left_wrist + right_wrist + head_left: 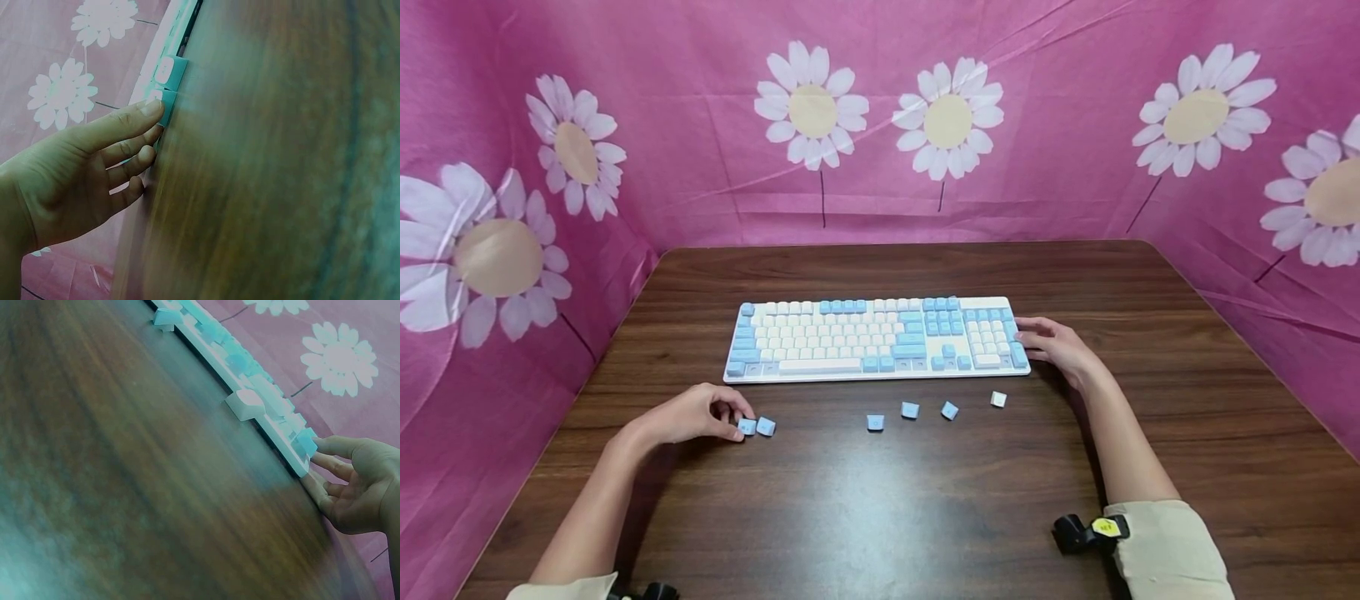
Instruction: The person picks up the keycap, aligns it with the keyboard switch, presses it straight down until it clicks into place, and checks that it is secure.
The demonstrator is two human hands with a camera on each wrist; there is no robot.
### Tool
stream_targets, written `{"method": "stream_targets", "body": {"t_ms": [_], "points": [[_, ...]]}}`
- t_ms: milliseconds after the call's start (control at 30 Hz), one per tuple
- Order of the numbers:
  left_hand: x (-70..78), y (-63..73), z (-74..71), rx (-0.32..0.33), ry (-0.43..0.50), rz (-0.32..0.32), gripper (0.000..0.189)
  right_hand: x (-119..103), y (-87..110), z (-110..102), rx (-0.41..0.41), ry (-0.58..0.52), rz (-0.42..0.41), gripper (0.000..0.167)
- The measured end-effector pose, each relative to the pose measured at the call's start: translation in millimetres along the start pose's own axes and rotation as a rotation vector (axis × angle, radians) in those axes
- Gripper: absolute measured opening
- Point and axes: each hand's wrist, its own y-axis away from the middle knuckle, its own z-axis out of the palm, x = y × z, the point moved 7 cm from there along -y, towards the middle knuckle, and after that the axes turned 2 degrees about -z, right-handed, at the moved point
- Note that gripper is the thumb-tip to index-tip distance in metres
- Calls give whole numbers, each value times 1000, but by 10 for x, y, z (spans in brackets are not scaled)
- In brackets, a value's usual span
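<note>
A white and light-blue keyboard (827, 342) lies across the middle of the table. My left hand (703, 414) is at its near left, thumb and fingertips pinching a light-blue keycap (747, 427). Right beside that one lies another light-blue keycap (766, 427). In the left wrist view, the thumb covers part of the held keycap (167, 105). At the keyboard's right end, my right hand (1058, 350) touches the edge with relaxed fingers. The right wrist view has its thumb against the blue corner key (306, 442), other fingers lower along the side.
In front of the keyboard lie loose keycaps: a blue one (876, 423), a second blue one (910, 410), a third blue one (950, 411) and a white one (998, 400). The brown wooden table (865, 517) is bordered by a pink flowered cloth (880, 208).
</note>
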Motion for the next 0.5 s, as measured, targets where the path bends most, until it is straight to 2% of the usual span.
{"method": "stream_targets", "body": {"t_ms": [500], "points": [[-14,6,5,-8,12,12,20,20,-8,2,9,8,-2,63]]}}
